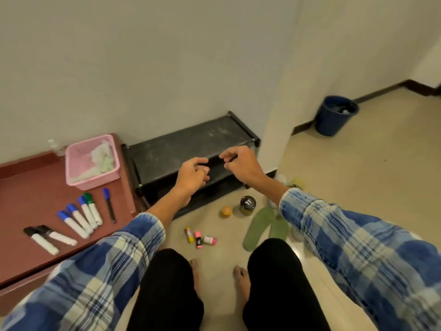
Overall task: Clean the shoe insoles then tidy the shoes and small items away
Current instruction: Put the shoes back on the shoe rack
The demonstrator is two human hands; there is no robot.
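1. Plainly we are early in the task: both green insoles (260, 223) lie flat on the floor, right of our knees, side by side. We cannot tell whether they have been wiped.
2. Our left hand (193, 173) and right hand (236, 163) hover close together in front of the rack (191, 142), fingers curled in toward the thumbs. We see nothing held in either, and we cannot tell whether they touch the rack's front rail.
3. The rack stands against the far wall, its top shelf dusty. We see no shoes on it, so putting them away is not yet done.
4. The shoes (281, 178) are probably the pale shapes on the floor behind our right forearm, but the sleeve hides most of them.
5. Small items wait on the floor: a jar (247, 204) and a yellow lid (226, 211) close to the rack, and three little tubes (198, 238) nearer our feet.
6. On the low table (28, 187) at left, markers (78, 218) lie in a loose row near the pink basket (93, 182), which holds pale cloths.
7. We judge that nearly everything is left: clean the insoles, perhaps with a cloth from the basket, then set the shoes on the rack and gather the small items.
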